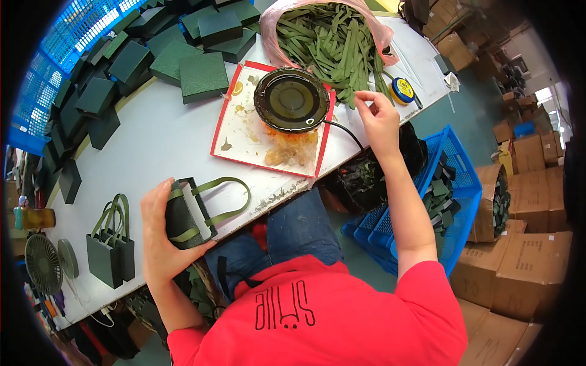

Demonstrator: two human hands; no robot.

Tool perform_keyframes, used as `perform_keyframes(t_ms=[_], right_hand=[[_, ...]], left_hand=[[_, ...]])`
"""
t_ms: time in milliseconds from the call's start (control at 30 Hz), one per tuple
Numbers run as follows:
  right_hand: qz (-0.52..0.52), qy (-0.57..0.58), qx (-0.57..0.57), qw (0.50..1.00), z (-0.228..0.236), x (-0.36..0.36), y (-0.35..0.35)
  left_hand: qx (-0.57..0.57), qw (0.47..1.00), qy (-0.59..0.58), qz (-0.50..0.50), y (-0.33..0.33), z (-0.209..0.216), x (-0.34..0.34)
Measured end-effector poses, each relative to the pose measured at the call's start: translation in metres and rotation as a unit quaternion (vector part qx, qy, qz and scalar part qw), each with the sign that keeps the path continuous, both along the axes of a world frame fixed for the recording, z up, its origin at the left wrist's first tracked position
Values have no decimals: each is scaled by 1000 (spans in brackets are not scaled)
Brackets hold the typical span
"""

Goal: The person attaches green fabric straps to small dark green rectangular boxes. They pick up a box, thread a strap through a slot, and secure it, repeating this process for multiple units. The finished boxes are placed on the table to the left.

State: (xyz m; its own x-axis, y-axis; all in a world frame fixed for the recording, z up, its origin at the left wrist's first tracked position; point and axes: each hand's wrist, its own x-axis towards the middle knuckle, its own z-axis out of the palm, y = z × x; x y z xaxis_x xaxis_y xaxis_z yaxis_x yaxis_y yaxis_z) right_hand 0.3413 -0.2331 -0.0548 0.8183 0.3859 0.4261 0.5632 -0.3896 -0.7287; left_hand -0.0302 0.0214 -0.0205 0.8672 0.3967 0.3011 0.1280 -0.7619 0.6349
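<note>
Over the bench [140, 152], by its near edge, our left hand [159, 241] clamps the box [176, 215], seemingly mid-handle-fitting, while our right hand [382, 125], fingers together or apart we cannot tell, probably needs a strap [320, 46] next.

Front-left of the black electric pot [290, 99], the left hand [160, 235] clasps a ribbon-handled dark-green box [181, 213]; right of the pot hovers the right hand [379, 125]; beyond the pot, a pink bag [379, 33] holds green ribbons [329, 43].

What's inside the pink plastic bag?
Long green strips show in the open pink bag, some hanging out near the right hand. Whatever lies beneath the top layer is covered.
</note>
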Motion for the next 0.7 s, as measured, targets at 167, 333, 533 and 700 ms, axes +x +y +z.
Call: perform_keyframes(t_ms=[167,333,533,700], right_hand=[[94,-114,-70,987,-5,38,31],[141,-76,-124,979,-9,44,54],[132,-147,-160,967,-9,50,38],[74,-119,-60,988,-13,59,30]], left_hand=[[6,999,15,28,0,2,-1],[35,997,-22,62,7,3,-12],[188,956,19,224,22,40,-50],[250,880,51,400,35,54,-97]])
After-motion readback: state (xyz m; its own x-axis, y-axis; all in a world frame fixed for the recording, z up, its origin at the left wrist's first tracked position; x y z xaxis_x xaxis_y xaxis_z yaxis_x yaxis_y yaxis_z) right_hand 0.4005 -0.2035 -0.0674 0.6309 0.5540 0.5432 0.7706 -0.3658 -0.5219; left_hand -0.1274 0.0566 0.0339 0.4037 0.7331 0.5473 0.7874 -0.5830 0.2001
